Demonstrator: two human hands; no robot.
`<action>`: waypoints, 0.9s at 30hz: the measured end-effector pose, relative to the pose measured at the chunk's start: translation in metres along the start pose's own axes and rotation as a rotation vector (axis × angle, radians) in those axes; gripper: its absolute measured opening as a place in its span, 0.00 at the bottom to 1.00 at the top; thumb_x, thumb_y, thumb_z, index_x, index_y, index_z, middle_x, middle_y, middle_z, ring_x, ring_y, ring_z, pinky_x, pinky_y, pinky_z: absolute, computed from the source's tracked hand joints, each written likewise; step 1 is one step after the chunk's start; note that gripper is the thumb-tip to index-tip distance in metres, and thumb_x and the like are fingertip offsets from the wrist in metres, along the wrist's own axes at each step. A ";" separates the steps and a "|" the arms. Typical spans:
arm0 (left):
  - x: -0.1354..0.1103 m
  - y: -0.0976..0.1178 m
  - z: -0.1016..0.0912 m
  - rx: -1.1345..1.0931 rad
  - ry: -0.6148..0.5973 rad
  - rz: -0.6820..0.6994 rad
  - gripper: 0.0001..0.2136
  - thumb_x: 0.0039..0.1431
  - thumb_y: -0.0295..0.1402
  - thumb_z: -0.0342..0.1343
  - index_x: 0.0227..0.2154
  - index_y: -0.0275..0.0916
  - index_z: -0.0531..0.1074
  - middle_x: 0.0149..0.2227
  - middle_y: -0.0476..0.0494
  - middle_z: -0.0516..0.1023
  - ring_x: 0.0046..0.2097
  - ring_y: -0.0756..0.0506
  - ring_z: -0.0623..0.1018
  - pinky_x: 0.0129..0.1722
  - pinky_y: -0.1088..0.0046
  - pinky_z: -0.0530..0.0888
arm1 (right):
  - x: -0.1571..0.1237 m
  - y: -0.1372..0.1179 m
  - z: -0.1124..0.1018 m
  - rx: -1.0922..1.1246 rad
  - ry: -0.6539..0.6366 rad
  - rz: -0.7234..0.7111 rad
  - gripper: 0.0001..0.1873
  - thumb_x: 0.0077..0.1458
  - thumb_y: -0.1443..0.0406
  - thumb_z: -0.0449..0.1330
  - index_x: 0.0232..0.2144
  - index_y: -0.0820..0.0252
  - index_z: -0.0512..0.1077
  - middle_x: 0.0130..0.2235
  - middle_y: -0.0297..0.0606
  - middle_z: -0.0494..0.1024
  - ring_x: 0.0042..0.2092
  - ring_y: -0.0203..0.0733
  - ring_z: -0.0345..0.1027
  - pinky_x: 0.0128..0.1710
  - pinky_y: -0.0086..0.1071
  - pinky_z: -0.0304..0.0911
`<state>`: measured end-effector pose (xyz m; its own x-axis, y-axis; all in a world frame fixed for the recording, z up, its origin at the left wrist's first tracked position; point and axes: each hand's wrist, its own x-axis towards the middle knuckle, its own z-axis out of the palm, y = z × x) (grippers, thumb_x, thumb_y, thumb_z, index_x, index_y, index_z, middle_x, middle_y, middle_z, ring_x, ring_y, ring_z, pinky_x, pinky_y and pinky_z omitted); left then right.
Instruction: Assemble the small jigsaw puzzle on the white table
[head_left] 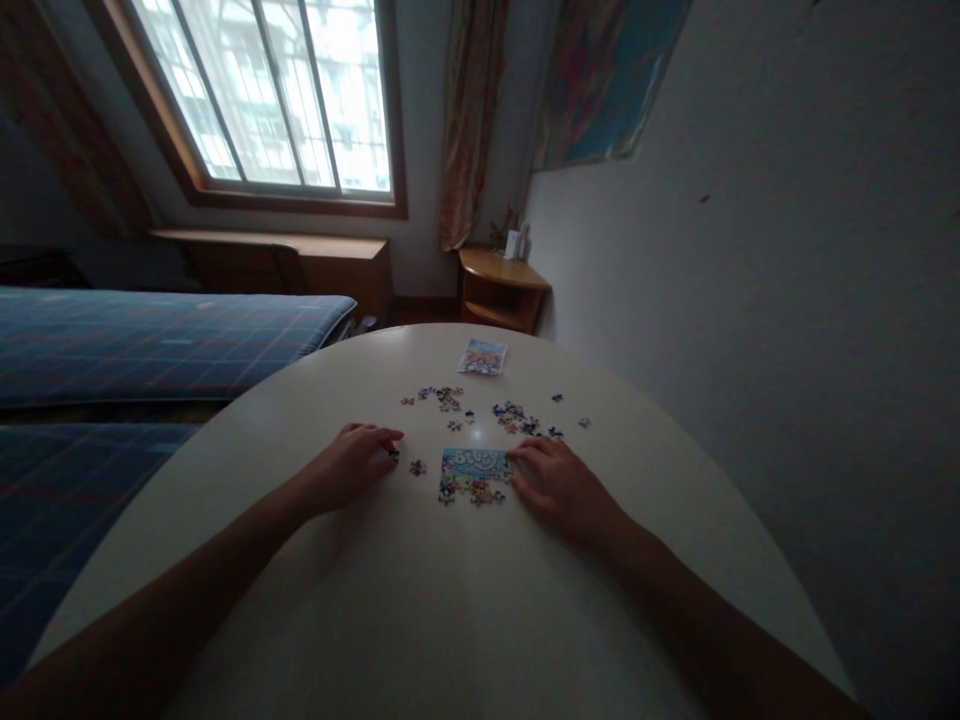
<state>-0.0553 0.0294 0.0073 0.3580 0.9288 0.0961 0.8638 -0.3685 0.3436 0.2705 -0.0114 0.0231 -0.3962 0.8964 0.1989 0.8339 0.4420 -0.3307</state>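
Observation:
A partly joined jigsaw puzzle (474,465) lies flat on the table, with a light blue lettered top and a ragged lower edge. My right hand (559,485) rests at its right edge, index finger and thumb apart and touching the border. To the left, my left hand (352,468) has its index finger and thumb around a small dark puzzle piece (394,455), partly hidden by the fingers. Between that hand and the puzzle lies a loose reddish piece (418,467). Beyond the puzzle are two loose clusters of pieces, one left (448,398) and one right (514,416).
All this lies on a round white table (465,620). A small picture packet (483,357) sits near its far edge. Stray pieces (584,423) lie at the right. A bed (150,340) stands left, a wall (787,350) right, and a corner cabinet (502,268) behind.

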 end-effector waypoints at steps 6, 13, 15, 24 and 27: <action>-0.004 0.007 -0.011 0.011 -0.073 -0.017 0.10 0.58 0.35 0.53 0.38 0.42 0.79 0.45 0.42 0.79 0.52 0.39 0.75 0.55 0.61 0.69 | 0.000 0.001 0.001 -0.015 -0.001 -0.007 0.17 0.60 0.64 0.58 0.51 0.62 0.73 0.51 0.47 0.75 0.53 0.49 0.66 0.57 0.44 0.62; -0.008 0.005 -0.012 0.003 -0.029 -0.073 0.14 0.55 0.40 0.56 0.41 0.39 0.77 0.45 0.37 0.78 0.51 0.34 0.73 0.52 0.57 0.69 | 0.001 0.002 0.001 -0.006 0.003 -0.011 0.17 0.59 0.65 0.59 0.50 0.63 0.74 0.51 0.48 0.75 0.53 0.50 0.67 0.56 0.45 0.62; -0.008 0.004 -0.013 -0.002 -0.035 -0.072 0.13 0.55 0.41 0.56 0.38 0.39 0.77 0.43 0.37 0.78 0.50 0.34 0.74 0.51 0.57 0.69 | 0.000 0.002 0.001 -0.002 0.010 -0.014 0.17 0.59 0.65 0.58 0.50 0.63 0.74 0.51 0.47 0.75 0.53 0.50 0.67 0.56 0.45 0.62; -0.011 0.018 -0.018 -0.080 -0.061 -0.078 0.11 0.54 0.38 0.58 0.38 0.40 0.75 0.39 0.41 0.80 0.47 0.37 0.76 0.44 0.63 0.71 | 0.000 0.000 0.000 -0.013 0.011 -0.021 0.16 0.59 0.65 0.59 0.50 0.61 0.74 0.51 0.46 0.75 0.53 0.50 0.67 0.56 0.45 0.63; -0.016 0.031 -0.022 -0.160 -0.100 -0.069 0.11 0.57 0.39 0.55 0.38 0.40 0.76 0.38 0.42 0.81 0.42 0.39 0.78 0.41 0.65 0.70 | 0.000 0.002 0.001 -0.016 0.008 -0.022 0.16 0.59 0.65 0.59 0.50 0.62 0.74 0.51 0.47 0.75 0.53 0.51 0.67 0.56 0.46 0.63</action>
<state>-0.0416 0.0042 0.0374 0.3399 0.9402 -0.0236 0.8230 -0.2852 0.4913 0.2713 -0.0105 0.0214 -0.4116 0.8861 0.2131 0.8311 0.4609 -0.3111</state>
